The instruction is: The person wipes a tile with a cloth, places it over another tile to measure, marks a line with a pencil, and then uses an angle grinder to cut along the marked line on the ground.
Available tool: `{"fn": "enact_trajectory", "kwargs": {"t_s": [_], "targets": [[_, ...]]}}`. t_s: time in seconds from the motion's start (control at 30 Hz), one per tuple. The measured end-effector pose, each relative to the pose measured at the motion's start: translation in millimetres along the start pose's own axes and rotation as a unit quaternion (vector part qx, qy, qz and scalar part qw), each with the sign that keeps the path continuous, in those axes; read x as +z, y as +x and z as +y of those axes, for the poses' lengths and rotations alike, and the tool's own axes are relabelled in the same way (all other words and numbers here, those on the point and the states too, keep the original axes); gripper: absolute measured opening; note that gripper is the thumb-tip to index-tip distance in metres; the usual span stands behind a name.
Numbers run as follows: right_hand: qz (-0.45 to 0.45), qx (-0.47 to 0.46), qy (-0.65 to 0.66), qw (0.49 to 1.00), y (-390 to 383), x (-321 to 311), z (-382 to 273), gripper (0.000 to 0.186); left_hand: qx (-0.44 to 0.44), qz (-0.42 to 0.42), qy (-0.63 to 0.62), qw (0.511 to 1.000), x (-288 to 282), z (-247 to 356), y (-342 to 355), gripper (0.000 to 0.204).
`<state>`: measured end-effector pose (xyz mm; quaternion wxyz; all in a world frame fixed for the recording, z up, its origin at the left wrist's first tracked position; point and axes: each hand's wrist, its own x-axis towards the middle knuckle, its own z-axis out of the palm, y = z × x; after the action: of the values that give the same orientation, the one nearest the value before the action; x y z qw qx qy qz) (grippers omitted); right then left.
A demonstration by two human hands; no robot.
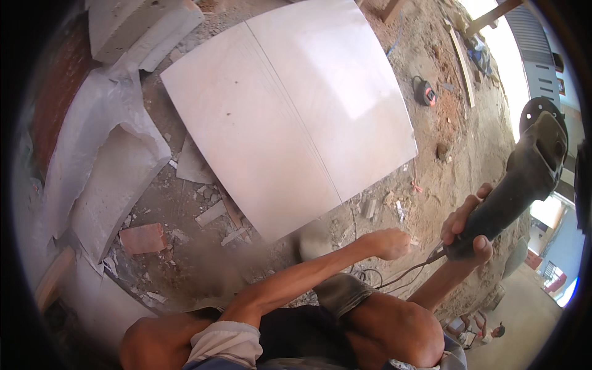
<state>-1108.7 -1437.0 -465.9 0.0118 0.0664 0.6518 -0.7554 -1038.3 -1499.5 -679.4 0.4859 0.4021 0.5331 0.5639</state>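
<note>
My right hand (465, 228) grips the black body of an angle grinder (515, 188), held tilted upward at the right, with its disc end at the top and a cord trailing from its lower end. My left hand (391, 243) is closed in front of my knees, left of the grinder; whether anything is inside its fingers I cannot make out. Beyond both hands lies a large pale square tile or board (290, 123), marked with long thin lines running from its far edge to its near edge.
Broken concrete blocks (132, 28), plastic sheeting (92, 129) and a red brick piece (142, 237) lie left. A black-and-orange tape measure (424, 91) and wooden strip (460, 61) lie on dirt at right. Loose cords lie near my knees. A person (491, 332) is at lower right.
</note>
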Motion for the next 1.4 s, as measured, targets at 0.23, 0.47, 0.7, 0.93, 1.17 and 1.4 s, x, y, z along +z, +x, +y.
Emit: {"fn": "enact_trajectory", "kwargs": {"t_s": [0.23,0.47,0.7,0.93,1.17,1.4], "targets": [[-0.280,0.093,0.327,0.898,35.6,78.3,65.8,0.073,0.198,0.461,-0.292,0.814,-117.8,97.8,-136.1,0.074],[-0.381,0.205,0.491,0.756,4.9,109.7,99.0,0.072,0.225,0.419,-0.386,0.791,-103.5,112.9,-195.6,0.076],[-0.386,0.208,0.532,0.724,-16.4,104.0,111.7,0.072,0.113,0.431,-0.421,0.790,-83.1,109.6,-180.4,0.093],[-0.351,0.207,0.543,0.734,-23.5,80.2,101.5,0.070,0.130,0.443,-0.397,0.793,-80.8,119.0,-156.6,0.088],[-0.312,0.196,0.533,0.762,-27.1,62.1,95.8,0.069,0.112,0.412,-0.503,0.751,-71.6,115.3,-126.6,0.093],[-0.287,0.188,0.470,0.813,-38.7,52.8,103.1,0.072,0.136,0.377,-0.527,0.750,-71.6,136.9,-127.5,0.102]]}}
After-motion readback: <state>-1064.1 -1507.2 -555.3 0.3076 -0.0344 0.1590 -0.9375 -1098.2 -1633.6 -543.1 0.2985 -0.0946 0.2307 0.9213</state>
